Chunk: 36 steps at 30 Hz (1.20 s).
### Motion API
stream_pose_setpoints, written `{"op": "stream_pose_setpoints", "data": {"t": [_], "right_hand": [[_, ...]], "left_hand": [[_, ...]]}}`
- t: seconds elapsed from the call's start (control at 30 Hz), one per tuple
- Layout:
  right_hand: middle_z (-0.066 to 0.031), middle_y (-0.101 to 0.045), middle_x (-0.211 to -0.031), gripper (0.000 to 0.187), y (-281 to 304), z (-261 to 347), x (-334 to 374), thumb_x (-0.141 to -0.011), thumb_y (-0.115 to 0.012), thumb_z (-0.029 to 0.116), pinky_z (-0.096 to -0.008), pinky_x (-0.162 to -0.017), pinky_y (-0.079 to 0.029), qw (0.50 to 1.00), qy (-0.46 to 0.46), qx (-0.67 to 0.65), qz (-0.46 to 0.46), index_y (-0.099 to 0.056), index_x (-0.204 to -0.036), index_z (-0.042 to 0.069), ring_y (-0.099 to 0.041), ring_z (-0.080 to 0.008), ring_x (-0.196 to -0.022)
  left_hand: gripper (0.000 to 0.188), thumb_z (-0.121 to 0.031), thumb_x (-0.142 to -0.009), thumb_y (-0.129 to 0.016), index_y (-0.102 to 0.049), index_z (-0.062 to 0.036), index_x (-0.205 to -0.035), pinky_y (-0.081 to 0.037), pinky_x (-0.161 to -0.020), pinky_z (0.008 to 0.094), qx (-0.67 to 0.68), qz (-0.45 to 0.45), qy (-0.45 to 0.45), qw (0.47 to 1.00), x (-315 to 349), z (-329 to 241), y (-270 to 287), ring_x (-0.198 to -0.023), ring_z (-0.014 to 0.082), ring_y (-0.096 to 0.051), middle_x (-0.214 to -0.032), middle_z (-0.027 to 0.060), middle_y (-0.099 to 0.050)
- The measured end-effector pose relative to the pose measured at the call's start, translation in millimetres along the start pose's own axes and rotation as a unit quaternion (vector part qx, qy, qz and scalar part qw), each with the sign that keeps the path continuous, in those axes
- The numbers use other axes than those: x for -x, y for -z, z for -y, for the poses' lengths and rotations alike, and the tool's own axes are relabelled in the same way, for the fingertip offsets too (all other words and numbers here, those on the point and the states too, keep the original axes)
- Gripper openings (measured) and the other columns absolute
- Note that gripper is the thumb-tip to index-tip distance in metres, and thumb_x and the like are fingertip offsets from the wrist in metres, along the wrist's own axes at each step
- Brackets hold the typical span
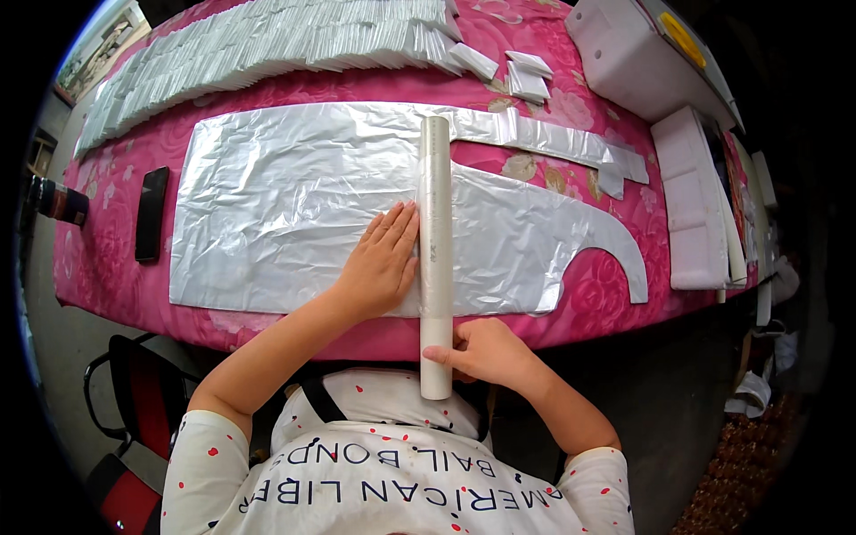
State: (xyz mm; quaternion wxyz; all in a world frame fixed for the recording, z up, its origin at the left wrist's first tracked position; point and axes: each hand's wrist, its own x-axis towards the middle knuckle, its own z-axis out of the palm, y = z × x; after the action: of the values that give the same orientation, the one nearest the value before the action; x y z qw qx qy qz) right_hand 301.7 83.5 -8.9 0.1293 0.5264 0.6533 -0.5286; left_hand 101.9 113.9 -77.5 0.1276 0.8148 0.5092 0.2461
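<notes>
A thin silvery-white plastic sheet (267, 205), with a long strap and a curved cut-out at its right, lies spread on the table. Across it rests a long pale tube (435, 214), pointing away from me, its near end jutting past the table edge. My left hand (383, 259) lies flat on the sheet just left of the tube, fingers stretched out; the fingertips reach the tube's side. With my right hand (481, 352) I grip the tube near its close end, thumb on top and the other fingers mostly hidden.
The table wears a pink flowered cloth (232, 321). Rows of folded white plastic packets (267, 45) stand along the back, with a few loose packets (528, 82). A black phone (152, 214) and a dark jar (61, 201) are at left. White foam boxes (691, 201) line the right.
</notes>
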Motion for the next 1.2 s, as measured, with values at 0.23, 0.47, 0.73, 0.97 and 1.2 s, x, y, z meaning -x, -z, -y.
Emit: {"op": "stream_pose_setpoints", "data": {"t": [0.23, 0.47, 0.73, 0.97, 1.2], "right_hand": [[-0.0063, -0.063, -0.068, 0.052, 75.6, 20.2, -104.5, -0.085, -0.056, 0.049, -0.0241, -0.056, -0.048, 0.972, 0.051, -0.185, -0.14, -0.064, -0.077, -0.002, -0.06, -0.0142, -0.06], [-0.0098, -0.058, -0.095, 0.034, 122.6, 36.4, -187.3, -0.089, -0.056, 0.031, -0.0266, -0.07, -0.05, 0.724, 0.175, -0.647, -0.162, -0.053, -0.104, 0.001, -0.058, -0.0174, -0.08], [-0.011, -0.065, -0.089, 0.024, 272.7, -94.3, -167.0, -0.091, -0.042, 0.016, -0.0377, -0.077, -0.051, 0.407, 0.292, -0.789, -0.357, -0.061, -0.09, 0.001, -0.061, -0.0237, -0.088], [-0.0133, -0.063, -0.1, 0.037, 301.8, -67.7, -82.2, -0.098, -0.028, 0.025, -0.0355, -0.082, -0.049, 0.468, 0.391, -0.668, -0.427, -0.056, -0.1, 0.001, -0.059, -0.0236, -0.096], [-0.0127, -0.064, -0.099, 0.025, 73.0, 175.4, -127.8, -0.092, -0.049, 0.021, -0.0264, -0.084, -0.045, 0.835, 0.416, -0.263, -0.244, -0.061, -0.099, 0.0, -0.059, -0.0145, -0.094]], "left_hand": [[0.054, -0.017, -0.086, -0.038, -0.031, 0.0095, -0.132, -0.017, -0.11, 0.0425, -0.067, 0.024, -0.002, 0.997, -1.2, 0.1, -3.7, -0.132, 0.0349, -0.026, -0.139, 0.0246, -0.03], [0.054, -0.016, -0.086, -0.036, -0.03, 0.0105, -0.132, -0.016, -0.109, 0.044, -0.052, 0.043, 0.012, 0.998, -4.7, -2.2, -3.9, -0.133, 0.0368, -0.023, -0.139, 0.0263, -0.028], [0.055, -0.015, -0.084, -0.038, -0.03, 0.0105, -0.132, -0.016, -0.11, 0.0411, -0.07, 0.038, 0.019, 0.997, -2.5, -2.9, -1.2, -0.133, 0.0333, -0.023, -0.14, 0.0236, -0.028], [0.055, -0.014, -0.084, -0.038, -0.03, 0.0112, -0.132, -0.017, -0.11, 0.0413, -0.069, 0.033, 0.017, 0.997, -2.8, -4.9, -3.2, -0.133, 0.0335, -0.024, -0.14, 0.024, -0.028], [0.055, -0.02, -0.088, -0.037, -0.027, 0.0092, -0.134, -0.016, -0.11, 0.0424, -0.017, 0.003, 0.003, 1.0, 2.0, 3.9, -12.3, -0.133, 0.0332, -0.024, -0.141, 0.0229, -0.028]]}}
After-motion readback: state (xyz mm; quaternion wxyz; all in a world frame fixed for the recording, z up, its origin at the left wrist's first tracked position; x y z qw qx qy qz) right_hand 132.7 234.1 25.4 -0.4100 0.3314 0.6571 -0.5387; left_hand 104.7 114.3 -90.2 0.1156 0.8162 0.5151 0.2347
